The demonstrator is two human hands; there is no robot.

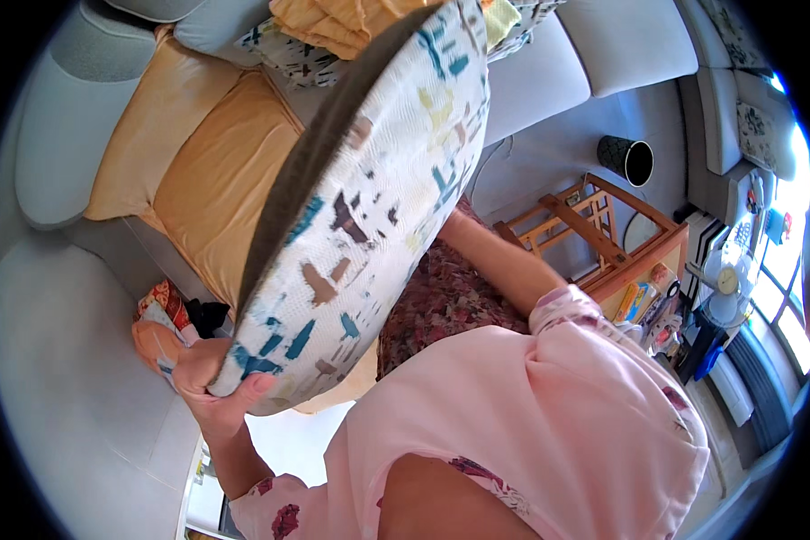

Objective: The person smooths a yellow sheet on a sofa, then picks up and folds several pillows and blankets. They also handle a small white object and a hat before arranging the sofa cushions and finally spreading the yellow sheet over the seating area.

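A large cushion with a white, patterned face and a dark brown back is held up, tilted, in front of me. My left hand grips its lower left corner, the thumb on the patterned face. My right forearm reaches behind the cushion's right side; the right hand itself is almost wholly hidden there. Beyond the cushion, an orange-yellow cover lies over a sofa seat. Folded orange cloth rests at the top, beside another patterned cushion.
Grey sofa sections stand behind. On the right are a dark waste bin, a wooden frame table with small items, and a fan. Crumpled clothes lie low at the left.
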